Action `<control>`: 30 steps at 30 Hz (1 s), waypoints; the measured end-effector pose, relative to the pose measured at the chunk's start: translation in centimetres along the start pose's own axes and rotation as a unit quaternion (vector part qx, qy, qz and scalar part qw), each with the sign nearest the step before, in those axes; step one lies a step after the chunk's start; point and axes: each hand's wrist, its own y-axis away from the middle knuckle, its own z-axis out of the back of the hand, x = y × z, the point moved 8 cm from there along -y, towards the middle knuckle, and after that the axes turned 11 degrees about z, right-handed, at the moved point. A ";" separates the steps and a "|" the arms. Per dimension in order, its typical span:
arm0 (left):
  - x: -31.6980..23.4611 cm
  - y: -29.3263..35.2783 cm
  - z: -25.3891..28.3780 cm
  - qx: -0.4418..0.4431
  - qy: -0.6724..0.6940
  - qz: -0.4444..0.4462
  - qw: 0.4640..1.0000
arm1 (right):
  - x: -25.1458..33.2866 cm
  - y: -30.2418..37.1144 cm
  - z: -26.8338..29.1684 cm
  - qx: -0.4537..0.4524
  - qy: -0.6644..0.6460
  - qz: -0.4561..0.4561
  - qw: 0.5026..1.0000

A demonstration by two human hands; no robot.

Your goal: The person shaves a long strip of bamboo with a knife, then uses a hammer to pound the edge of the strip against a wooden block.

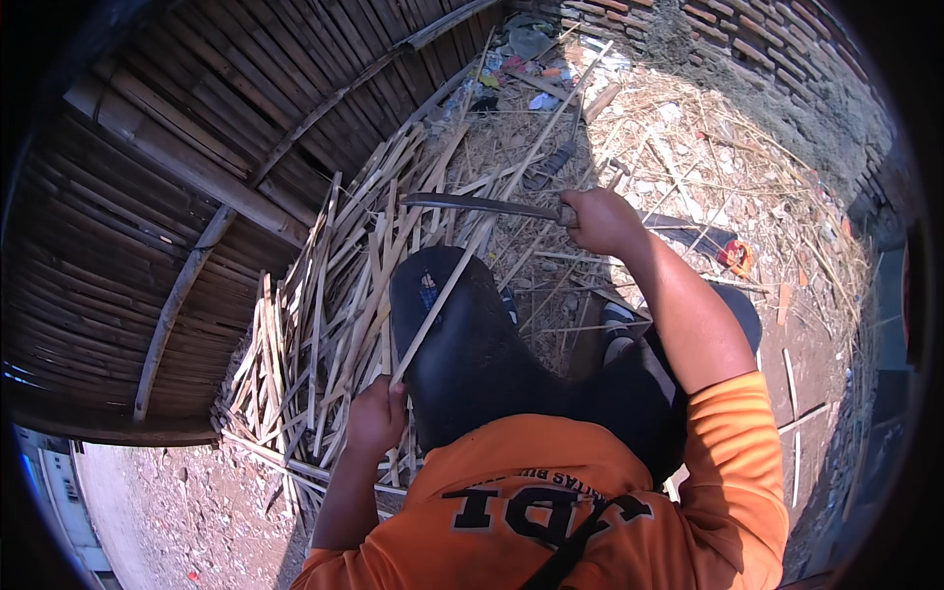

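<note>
My left hand is closed round the near end of a long, thin bamboo strip. The strip slants up past my left knee toward the far debris. My right hand grips the handle of a machete, its dark blade pointing left. In the picture the blade crosses the strip a little beyond my knee; whether they touch, I cannot tell. A heap of split bamboo strips lies along my left side.
A bamboo-slat wall rises at the left, and a brick wall stands at the far right. Straw and chips cover the ground ahead. A dark, long object with an orange end lies beyond my right forearm.
</note>
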 end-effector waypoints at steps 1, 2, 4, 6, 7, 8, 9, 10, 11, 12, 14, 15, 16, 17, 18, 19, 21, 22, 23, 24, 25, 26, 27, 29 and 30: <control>-0.8 -0.3 0.4 -0.003 -0.011 0.001 1.000 | -0.4 -0.2 0.1 0.047 0.058 0.003 0.997; -1.4 -0.5 0.6 -0.006 -0.021 0.001 1.000 | -0.1 -0.1 0.6 0.014 0.053 0.001 0.998; -1.1 -0.7 -0.2 0.009 0.031 -0.003 0.999 | 1.6 0.7 0.8 -0.055 0.040 -0.004 0.998; -0.8 -1.0 -0.3 0.010 0.047 -0.013 0.999 | 3.9 0.4 0.9 -0.051 0.040 0.047 0.997; -0.9 -0.8 -0.6 0.009 0.043 -0.020 0.999 | 5.4 0.4 0.6 -0.017 0.047 0.074 0.996; -1.1 -0.5 -1.1 0.010 0.042 -0.027 0.999 | 6.8 0.4 0.0 0.019 0.055 0.101 0.993; -1.2 -0.3 -1.0 0.009 0.038 -0.028 0.999 | 8.7 0.7 -0.7 0.026 0.071 0.137 0.988; -0.6 -0.2 -1.0 0.002 0.033 -0.021 0.999 | 7.9 0.4 -0.9 0.011 0.064 0.113 0.991; 0.2 -0.2 -1.2 -0.001 0.029 -0.018 0.999 | 6.2 0.3 -1.4 -0.003 0.059 0.084 0.995; 0.8 0.1 -1.2 -0.005 0.024 -0.015 1.000 | 4.2 0.1 -1.5 -0.017 0.053 0.056 0.997; 1.0 0.6 -0.4 -0.022 -0.003 -0.022 1.000 | -6.8 1.2 1.2 -0.088 -0.007 -0.207 0.974; 0.7 0.5 -0.2 -0.040 -0.012 -0.022 0.999 | -10.9 2.2 2.0 -0.125 -0.035 -0.288 0.949; 1.1 0.9 -0.4 -0.033 0.013 -0.019 0.999 | -13.4 3.4 2.8 -0.169 -0.044 -0.327 0.929; 1.6 0.9 -0.7 -0.025 0.031 -0.018 0.999 | -14.9 4.4 2.9 -0.233 -0.086 -0.314 0.916; 2.1 0.8 -0.8 -0.017 0.050 -0.019 0.998 | -15.4 4.6 2.9 -0.256 -0.105 -0.320 0.906; 2.3 0.9 -0.9 -0.025 0.043 -0.013 0.999 | -14.4 4.2 2.8 -0.256 -0.126 -0.304 0.909; 2.0 0.8 -1.3 -0.013 0.062 -0.014 0.998 | -10.9 3.0 2.9 -0.242 -0.157 -0.258 0.922; 1.6 0.7 -1.4 -0.003 0.070 -0.019 0.997 | -9.6 2.8 2.8 -0.245 -0.119 -0.207 0.940; 1.3 0.5 -1.4 -0.001 0.075 -0.021 0.997 | -7.8 2.4 2.6 -0.240 -0.124 -0.163 0.949; 1.0 0.4 -1.4 0.001 0.079 -0.023 0.997 | -5.9 2.2 2.5 -0.234 -0.129 -0.118 0.956; 0.7 0.3 -1.5 0.004 0.083 -0.026 0.996 | -3.7 1.8 2.3 -0.181 -0.101 -0.068 0.976; 0.7 0.3 -1.5 0.002 0.081 -0.025 0.996 | -1.4 1.3 2.1 -0.128 -0.074 -0.015 0.989; 0.8 0.3 -1.6 -0.001 0.079 -0.024 0.997 | 0.9 1.2 2.0 -0.094 -0.060 0.024 0.994; 0.9 0.4 -1.7 -0.009 0.068 -0.013 0.998 | 4.7 1.3 1.3 -0.024 -0.029 0.102 0.994; 0.8 0.6 -1.7 -0.017 0.058 -0.001 0.998 | 4.9 1.1 1.1 -0.018 -0.022 0.110 0.994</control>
